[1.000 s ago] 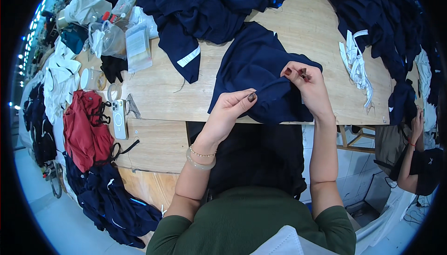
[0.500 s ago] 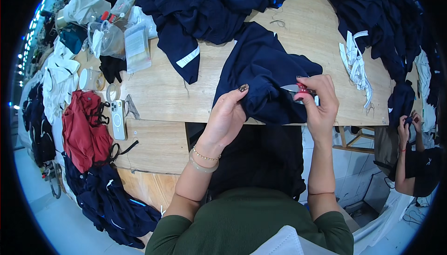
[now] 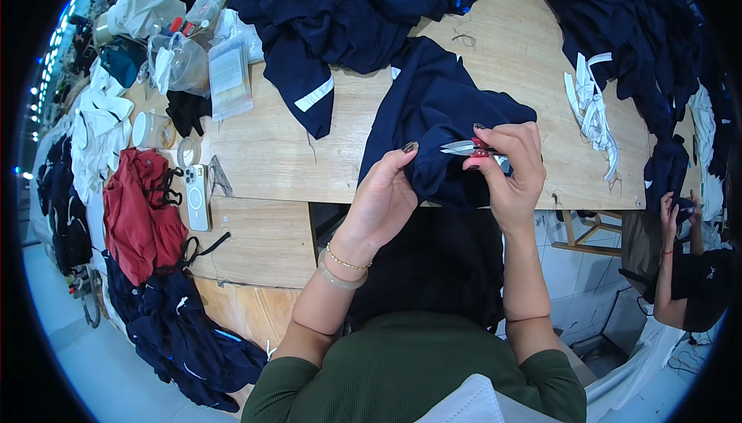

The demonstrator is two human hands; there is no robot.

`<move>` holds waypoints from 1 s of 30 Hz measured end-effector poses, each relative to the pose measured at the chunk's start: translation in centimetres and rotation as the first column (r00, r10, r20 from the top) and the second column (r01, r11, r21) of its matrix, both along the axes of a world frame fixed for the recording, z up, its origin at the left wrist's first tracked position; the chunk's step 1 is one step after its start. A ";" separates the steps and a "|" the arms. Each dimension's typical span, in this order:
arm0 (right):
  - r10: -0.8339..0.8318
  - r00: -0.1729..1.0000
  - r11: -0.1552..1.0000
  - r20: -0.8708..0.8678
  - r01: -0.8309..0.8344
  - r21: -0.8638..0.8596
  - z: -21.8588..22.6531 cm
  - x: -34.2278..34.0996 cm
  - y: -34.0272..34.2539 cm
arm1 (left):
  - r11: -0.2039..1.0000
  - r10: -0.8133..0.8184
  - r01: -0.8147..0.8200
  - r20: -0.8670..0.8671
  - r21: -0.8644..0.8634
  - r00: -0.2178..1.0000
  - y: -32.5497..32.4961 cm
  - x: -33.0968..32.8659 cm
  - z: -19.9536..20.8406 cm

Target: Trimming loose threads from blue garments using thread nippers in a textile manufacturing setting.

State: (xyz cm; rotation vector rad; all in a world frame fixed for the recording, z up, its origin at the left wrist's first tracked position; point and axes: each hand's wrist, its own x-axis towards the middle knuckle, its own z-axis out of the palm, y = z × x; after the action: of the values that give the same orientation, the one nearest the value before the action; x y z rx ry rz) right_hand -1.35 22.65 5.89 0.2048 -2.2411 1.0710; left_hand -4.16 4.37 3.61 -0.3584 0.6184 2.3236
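Note:
A navy blue garment (image 3: 456,91) lies bunched on the table's front edge. My left hand (image 3: 390,183) grips a fold of it, thumb on top and the other fingers partly hidden under the cloth. In my right hand (image 3: 512,168) is a pair of thread snips (image 3: 461,147) with red grips and short metal blades. The blades point left, over the fold near my left thumb, slightly apart at the tips. Whether they touch a thread is too small to tell.
More navy garments (image 3: 332,13) are heaped at the back, others at far right (image 3: 634,29). White strips (image 3: 590,110) hang there. To the left are a phone (image 3: 197,199), red cloth (image 3: 143,214), a tape roll (image 3: 188,151) and plastic bags (image 3: 182,64). Another person's hands (image 3: 671,214) work at far right.
My right hand has moved left with the snips, bringing the blades closer to my left thumb. My left hand has shifted slightly to the right with the cloth.

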 end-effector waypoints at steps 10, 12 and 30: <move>0.032 0.999 0.999 0.040 -0.032 0.002 0.5 0.2 0.1 | 0.992 -0.001 -0.021 -0.170 -0.127 0.985 0.0 0.1 0.4; 0.038 0.999 0.999 0.034 -0.038 0.019 0.8 0.1 -0.2 | 0.993 0.008 -0.026 -0.152 -0.118 0.988 0.0 0.1 0.3; 0.047 0.991 0.995 0.126 -0.058 0.087 2.5 -0.1 0.1 | 0.944 -0.004 -0.156 -0.480 -0.292 0.878 0.5 0.5 1.5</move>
State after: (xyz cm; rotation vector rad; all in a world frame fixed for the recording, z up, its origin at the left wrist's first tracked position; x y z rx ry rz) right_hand -1.41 22.71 8.34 0.2426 -2.4099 1.0362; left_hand -3.67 4.91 5.11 0.0572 1.2571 2.3963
